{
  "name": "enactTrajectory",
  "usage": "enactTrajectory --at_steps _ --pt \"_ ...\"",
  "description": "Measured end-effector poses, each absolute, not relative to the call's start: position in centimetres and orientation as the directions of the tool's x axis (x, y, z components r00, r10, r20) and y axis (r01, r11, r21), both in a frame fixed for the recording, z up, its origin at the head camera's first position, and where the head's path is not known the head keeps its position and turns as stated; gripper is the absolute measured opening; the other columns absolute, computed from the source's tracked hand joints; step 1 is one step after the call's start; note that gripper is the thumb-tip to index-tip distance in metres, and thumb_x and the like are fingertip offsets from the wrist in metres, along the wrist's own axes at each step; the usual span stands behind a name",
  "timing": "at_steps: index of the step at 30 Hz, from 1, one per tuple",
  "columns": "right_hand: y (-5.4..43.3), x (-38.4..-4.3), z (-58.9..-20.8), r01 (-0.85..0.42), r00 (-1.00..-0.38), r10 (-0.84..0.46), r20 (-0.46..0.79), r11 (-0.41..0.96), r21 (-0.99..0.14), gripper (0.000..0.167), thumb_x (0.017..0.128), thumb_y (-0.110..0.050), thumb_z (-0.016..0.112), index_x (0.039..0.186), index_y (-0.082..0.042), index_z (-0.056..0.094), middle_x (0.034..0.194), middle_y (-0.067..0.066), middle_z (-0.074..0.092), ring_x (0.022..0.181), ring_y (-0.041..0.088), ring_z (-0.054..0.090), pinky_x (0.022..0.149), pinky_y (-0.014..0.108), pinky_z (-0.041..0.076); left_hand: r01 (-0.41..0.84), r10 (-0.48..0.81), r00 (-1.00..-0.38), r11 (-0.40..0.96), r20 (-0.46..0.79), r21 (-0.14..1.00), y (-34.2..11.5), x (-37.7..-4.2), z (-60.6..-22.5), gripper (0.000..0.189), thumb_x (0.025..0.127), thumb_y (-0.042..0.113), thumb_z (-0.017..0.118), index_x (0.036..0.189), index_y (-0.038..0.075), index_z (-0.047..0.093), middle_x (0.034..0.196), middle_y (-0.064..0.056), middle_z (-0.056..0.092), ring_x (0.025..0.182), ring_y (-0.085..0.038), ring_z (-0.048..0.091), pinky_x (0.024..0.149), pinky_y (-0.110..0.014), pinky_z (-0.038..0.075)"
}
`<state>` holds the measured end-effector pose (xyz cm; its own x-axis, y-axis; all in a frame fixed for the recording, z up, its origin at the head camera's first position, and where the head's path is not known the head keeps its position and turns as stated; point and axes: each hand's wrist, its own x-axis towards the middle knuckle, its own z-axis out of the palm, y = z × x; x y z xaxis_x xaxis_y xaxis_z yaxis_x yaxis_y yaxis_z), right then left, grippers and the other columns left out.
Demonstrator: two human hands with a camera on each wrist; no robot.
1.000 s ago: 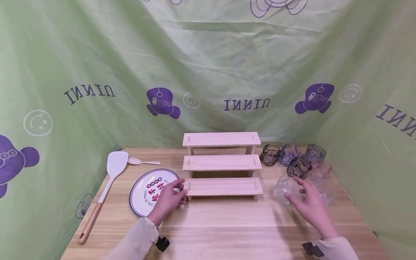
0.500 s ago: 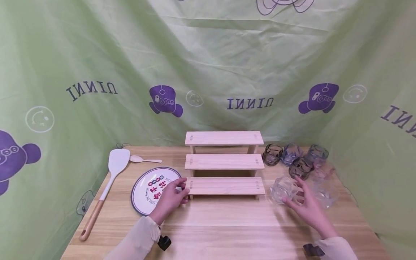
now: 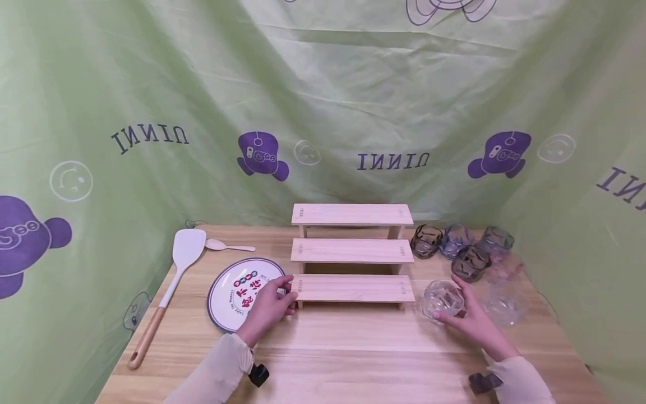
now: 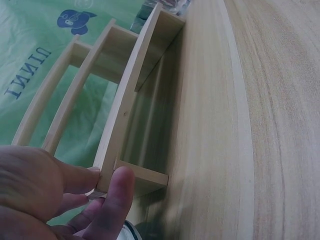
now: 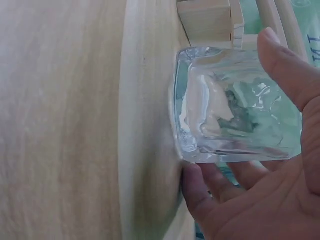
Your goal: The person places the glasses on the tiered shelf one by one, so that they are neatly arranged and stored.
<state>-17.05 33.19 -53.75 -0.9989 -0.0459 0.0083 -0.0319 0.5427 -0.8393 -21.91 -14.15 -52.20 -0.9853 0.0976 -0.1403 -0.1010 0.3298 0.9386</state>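
Note:
A three-tier wooden step rack (image 3: pixel 353 289) stands in the middle of the table. At the left end of its lowest board, my left hand (image 3: pixel 268 310) pinches the corner between thumb and fingers, as the left wrist view shows. My right hand (image 3: pixel 474 317) holds a clear glass cup (image 3: pixel 442 299) just right of the rack, its thumb on the near side and its fingers on the far side. In the right wrist view the faceted glass (image 5: pixel 225 105) sits between thumb and fingers, its base close to the tabletop; contact there is hard to tell.
Behind the right hand stand several tinted glasses (image 3: pixel 469 262) and another clear glass (image 3: pixel 503 306). To the left lie a round printed plate (image 3: pixel 232 292), a white spatula with a wooden handle (image 3: pixel 188 249) and a small spoon (image 3: pixel 229 246). Green cloth (image 3: pixel 328 112) encloses the table.
My right hand has closed its fingers around the clear glass, which has shifted slightly toward the rack. The left hand keeps its place on the board. The head view has drifted a little.

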Motion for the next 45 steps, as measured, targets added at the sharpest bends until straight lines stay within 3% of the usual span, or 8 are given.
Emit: enactTrajectory --at_steps 7,16,22,27,29,32,39,45 --pt "33.3 -17.2 -54.0 0.012 -0.999 -0.033 -0.034 0.517 -0.856 0.093 0.083 -0.019 0.086 0.154 -0.001 0.028 0.141 0.033 0.045 0.127 0.051 0.045 0.106 0.072 0.032 -0.1 0.092 -0.986 0.348 -0.141 0.932 -14.2 -21.8 -52.1 0.052 0.096 0.004 0.067 0.145 -0.001 0.051 0.12 -0.016 0.056 0.077 -0.03 0.069 0.065 -0.038 0.064" --pt "33.1 -17.5 -54.4 -0.002 -0.999 -0.039 -0.022 0.521 -0.853 0.091 0.081 -0.022 0.088 0.152 -0.005 0.033 0.139 0.031 0.048 0.126 0.05 0.046 0.106 0.073 0.032 -0.1 0.087 -0.986 0.356 -0.14 0.929 -14.3 -22.0 -52.2 0.051 0.097 0.004 0.068 0.144 -0.001 0.051 0.12 -0.017 0.056 0.07 -0.023 0.068 0.064 -0.038 0.064" --pt "32.8 -17.3 -54.4 -0.01 -1.0 -0.009 0.006 0.528 -0.849 0.086 0.079 -0.025 0.089 0.147 -0.002 0.041 0.135 0.026 0.055 0.122 0.042 0.052 0.106 0.065 0.038 -0.093 0.09 -0.987 0.346 -0.131 0.934 -14.2 -22.1 -52.5 0.051 0.096 0.003 0.068 0.144 -0.001 0.052 0.119 -0.016 0.056 0.071 -0.024 0.068 0.063 -0.036 0.064" --pt "32.2 -16.6 -53.6 0.037 -0.999 0.048 -0.015 0.487 -0.873 0.085 0.082 -0.023 0.088 0.15 -0.006 0.04 0.138 0.022 0.054 0.118 0.026 0.054 0.104 0.041 0.044 -0.086 0.105 -0.986 0.347 -0.13 0.934 -13.9 -22.1 -52.4 0.051 0.097 0.003 0.067 0.144 -0.001 0.051 0.119 -0.016 0.056 0.07 -0.022 0.067 0.062 -0.037 0.064" --pt "31.9 -16.6 -52.9 0.022 -0.998 0.055 0.004 0.468 -0.884 0.083 0.083 -0.021 0.087 0.151 -0.007 0.04 0.138 0.02 0.053 0.115 0.018 0.055 0.099 0.027 0.046 -0.087 0.106 -0.986 0.348 -0.131 0.933 -13.9 -22.1 -52.4 0.051 0.096 0.003 0.067 0.145 -0.001 0.051 0.119 -0.016 0.056 0.069 -0.021 0.067 0.062 -0.037 0.064" --pt "31.2 -17.2 -51.1 -0.041 -0.997 0.045 0.066 0.425 -0.904 0.081 0.084 -0.015 0.085 0.15 -0.006 0.039 0.136 0.021 0.052 0.109 0.012 0.057 0.089 0.019 0.051 -0.088 0.101 -0.986 0.353 -0.132 0.931 -14.0 -22.2 -52.4 0.051 0.096 0.003 0.067 0.145 -0.001 0.051 0.119 -0.016 0.056 0.069 -0.021 0.067 0.063 -0.037 0.064" --pt "27.2 -20.8 -45.2 -0.207 -0.978 -0.088 0.188 0.357 -0.911 0.074 0.082 -0.013 0.087 0.145 -0.01 0.048 0.129 0.017 0.057 0.105 0.021 0.062 0.085 0.025 0.058 -0.108 0.076 -0.987 0.344 -0.142 0.933 -14.7 -21.7 -52.2 0.052 0.096 0.004 0.068 0.145 0.0 0.051 0.121 -0.016 0.056 0.07 -0.023 0.066 0.063 -0.038 0.064" --pt "21.7 -25.2 -40.3 -0.239 -0.96 -0.211 0.182 0.286 -0.928 0.076 0.078 -0.018 0.09 0.143 -0.012 0.05 0.127 0.016 0.059 0.106 0.03 0.062 0.087 0.03 0.059 -0.1 0.091 -0.986 0.326 -0.137 0.94 -14.2 -21.8 -52.3 0.051 0.095 0.004 0.068 0.144 -0.001 0.053 0.118 -0.016 0.056 0.069 -0.022 0.066 0.06 -0.037 0.064"
